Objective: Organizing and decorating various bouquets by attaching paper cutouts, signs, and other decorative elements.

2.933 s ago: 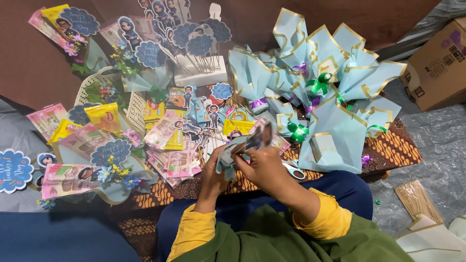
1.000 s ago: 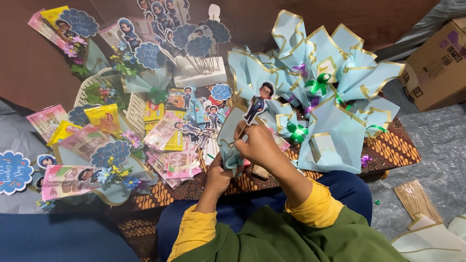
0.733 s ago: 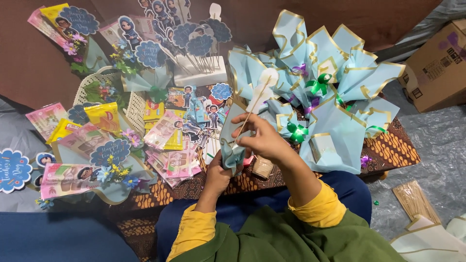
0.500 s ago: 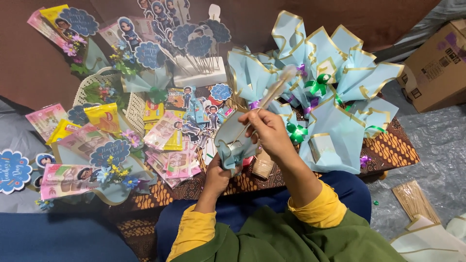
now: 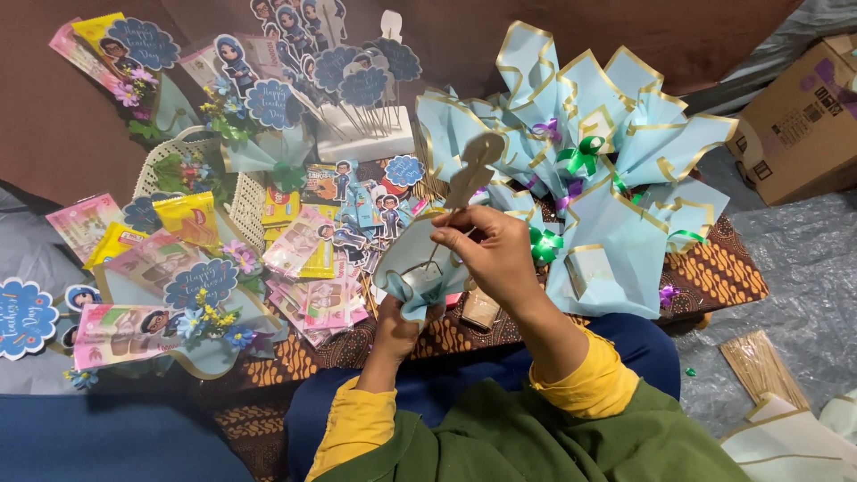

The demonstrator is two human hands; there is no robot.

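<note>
Your left hand (image 5: 397, 326) is closed under the small pale-blue paper cone (image 5: 418, 268), held above your lap; it looks light and easily crushed, so grip low at the gathered base. Your right hand (image 5: 495, 254) pinches the thin stick of a cardboard cut-out topper (image 5: 473, 165), stiff but likely bendable. Snack packets (image 5: 308, 268) crowd the left, finished blue bouquets (image 5: 616, 196) the right.

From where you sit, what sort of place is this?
Probably a home craft spot on the floor for making gift bouquets: finished blue paper bouquets, cut-out toppers on sticks, and a cardboard box.
</note>
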